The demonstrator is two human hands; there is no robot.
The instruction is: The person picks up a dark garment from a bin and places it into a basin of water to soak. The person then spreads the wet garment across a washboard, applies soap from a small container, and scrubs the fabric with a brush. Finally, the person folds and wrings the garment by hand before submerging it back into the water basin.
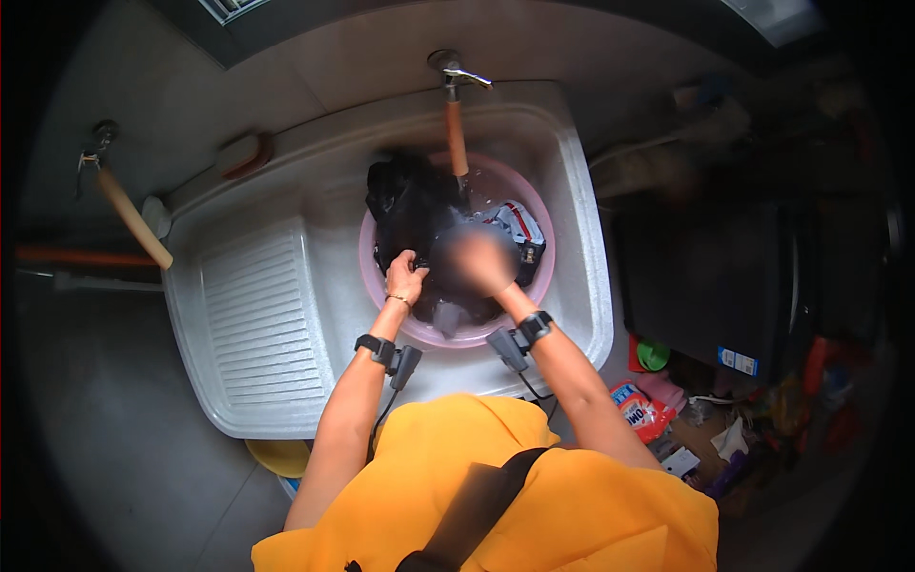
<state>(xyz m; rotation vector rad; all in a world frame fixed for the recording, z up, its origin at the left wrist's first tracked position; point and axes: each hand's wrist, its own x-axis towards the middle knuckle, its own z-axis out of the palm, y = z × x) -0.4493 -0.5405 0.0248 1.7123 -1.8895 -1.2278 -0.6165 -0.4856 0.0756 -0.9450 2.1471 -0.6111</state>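
The left hand (407, 276) has its thumb and fingers drawn together, pinching the lower edge of the black cloth (410, 205), with a thin bracelet (397, 299) just behind it at the wrist. The right hand (481, 262) lies just beside it, over the middle of the pink basin (519, 186), but a round blur covers it, so I cannot tell whether its fingers are spread or closed, or on what. The black cloth fills the left part of the basin and bulges up over its far rim; a white printed piece (515, 221) with red stripes lies at the right, beyond the right hand, and a grey piece (451, 319) shows near the close rim. Each wrist carries a black strap with a small device. Above the basin, an orange hose (457, 133) hangs from a tap (448, 67), its end over the wet cloth. The basin stands in the right part of a pale grey sink (588, 257), beside the ribbed washboard (262, 315) at the left. A brush (243, 155) rests by the sink's back edge, near a second hose (133, 214) farther left. On the right, below the sink's level, are a green cup (653, 356) and a red packet (643, 415).
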